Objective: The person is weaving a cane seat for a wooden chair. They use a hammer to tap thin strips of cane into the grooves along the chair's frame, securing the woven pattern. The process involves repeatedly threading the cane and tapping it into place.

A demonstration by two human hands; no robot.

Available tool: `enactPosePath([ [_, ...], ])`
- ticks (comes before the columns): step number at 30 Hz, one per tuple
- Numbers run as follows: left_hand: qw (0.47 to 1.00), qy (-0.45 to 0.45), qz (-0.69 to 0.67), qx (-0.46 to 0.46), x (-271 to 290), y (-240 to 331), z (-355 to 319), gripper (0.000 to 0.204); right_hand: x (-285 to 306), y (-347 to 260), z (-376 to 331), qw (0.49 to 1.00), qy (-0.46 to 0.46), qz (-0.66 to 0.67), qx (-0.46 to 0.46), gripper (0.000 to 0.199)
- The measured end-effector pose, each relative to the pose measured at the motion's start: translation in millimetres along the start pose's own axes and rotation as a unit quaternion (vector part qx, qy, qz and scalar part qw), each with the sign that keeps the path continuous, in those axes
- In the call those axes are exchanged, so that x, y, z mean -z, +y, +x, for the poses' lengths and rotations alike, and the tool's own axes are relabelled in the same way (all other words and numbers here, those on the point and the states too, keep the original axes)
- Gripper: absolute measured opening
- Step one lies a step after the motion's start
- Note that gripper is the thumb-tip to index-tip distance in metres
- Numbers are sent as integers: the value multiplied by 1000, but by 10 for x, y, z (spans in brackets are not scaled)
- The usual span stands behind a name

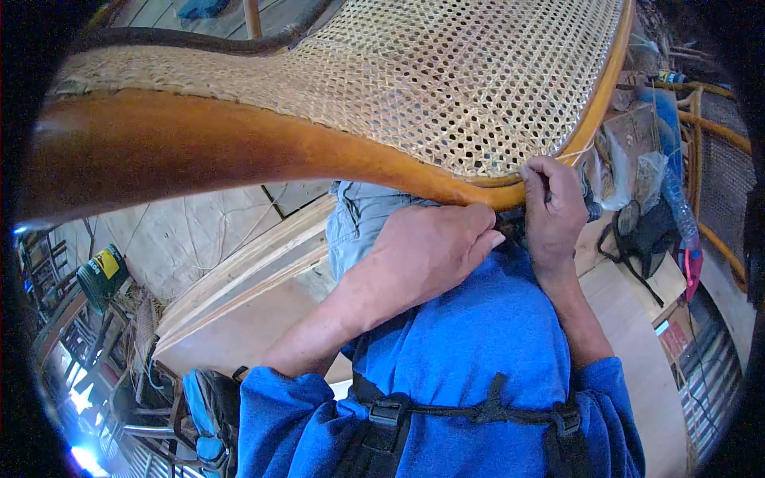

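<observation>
At the far left a green can [102,273] stands among dark clutter near the floor; beside it pale wooden boards [239,271] slant across the floor [199,231]. Across the top arches the chair frame [239,147], an orange-brown bent wooden rim carrying a woven cane seat panel [446,80] of open honeycomb mesh; the frame rests over the person's lap, above grey trousers and a blue shirt. The left hand [426,251] comes in from the lower left, fingers curled and closed, its fingertips pressed against the underside of the frame's rim just beside the right hand; what it pinches, if anything, is hidden. The right hand [554,207] rises from below, closed in a fist on the rim where cane meets wood; a dark tool handle [591,209] sticks out of its grip on the right, and a thin cane strand [578,151] runs from its fingertips up along the rim. Further right lie a clear plastic bottle [679,203], a dark bag [645,231] and a second cane-backed frame [721,159] at the edge.
</observation>
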State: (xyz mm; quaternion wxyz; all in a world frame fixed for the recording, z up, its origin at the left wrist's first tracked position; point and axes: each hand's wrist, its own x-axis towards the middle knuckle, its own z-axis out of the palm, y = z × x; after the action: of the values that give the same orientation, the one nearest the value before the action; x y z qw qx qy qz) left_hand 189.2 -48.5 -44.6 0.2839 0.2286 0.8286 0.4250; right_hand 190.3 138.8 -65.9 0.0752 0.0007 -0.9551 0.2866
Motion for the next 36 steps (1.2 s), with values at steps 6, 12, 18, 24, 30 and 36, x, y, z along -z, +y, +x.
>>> enactPosePath([
  [6, 1000, 2, -7, 6, 22, 23, -1, 20, -5, -32, 21, 999, -9, -24, 19, 12],
  [12, 1000, 4, -7, 3, 10, 15, -7, 20, 92, -32, 49, 992, -73, -75, 68, 16],
  [18, 1000, -5, -12, 6, 28, 22, -1, 19, 131, 14, 80, 986, -104, -101, 77, 20],
  [24, 1000, -3, -10, 0, 21, 8, 3, 19, 118, 38, 117, 979, -116, -131, 101, 23],
  [30, 1000, 1, -12, -5, 22, 3, 0, 19, 162, 22, 144, 978, -132, -129, 98, 23],
  [36, 1000, 2, -16, -4, 21, -2, 7, 20, 195, 39, 166, 978, -154, -102, 95, 18],
])
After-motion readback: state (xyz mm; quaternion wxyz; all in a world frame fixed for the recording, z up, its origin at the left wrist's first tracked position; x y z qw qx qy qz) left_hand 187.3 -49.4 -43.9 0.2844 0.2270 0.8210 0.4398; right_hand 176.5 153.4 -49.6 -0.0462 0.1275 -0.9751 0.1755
